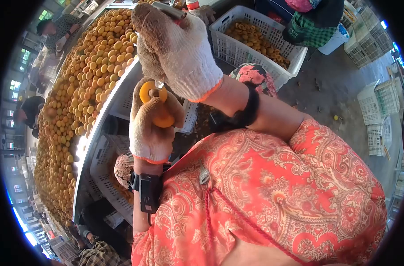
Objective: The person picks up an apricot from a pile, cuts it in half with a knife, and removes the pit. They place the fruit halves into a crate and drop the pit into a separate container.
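My left hand [149, 138], in a white knit glove with brown-stained fingers, is closed on an orange apricot [147, 91]. A second orange piece [163, 119] shows lower in the same hand; whether it is part of the same fruit is unclear. Just above, my right hand [182, 57], in a similar glove, is wrapped round a metal tool [170, 12]. One end of the tool sticks out over the fist, and a small shiny tip [159, 83] shows below it at the apricot's upper edge. The glove hides the tool's middle.
A long heap of apricots [91, 66] lies on a metal-edged table at left. A white crate [295, 66] of cut apricots stands upper right; another crate [100, 164] is below the table edge. Co-workers are around, one in a green checked sleeve [310, 29]. Crates [374, 102] are stacked right.
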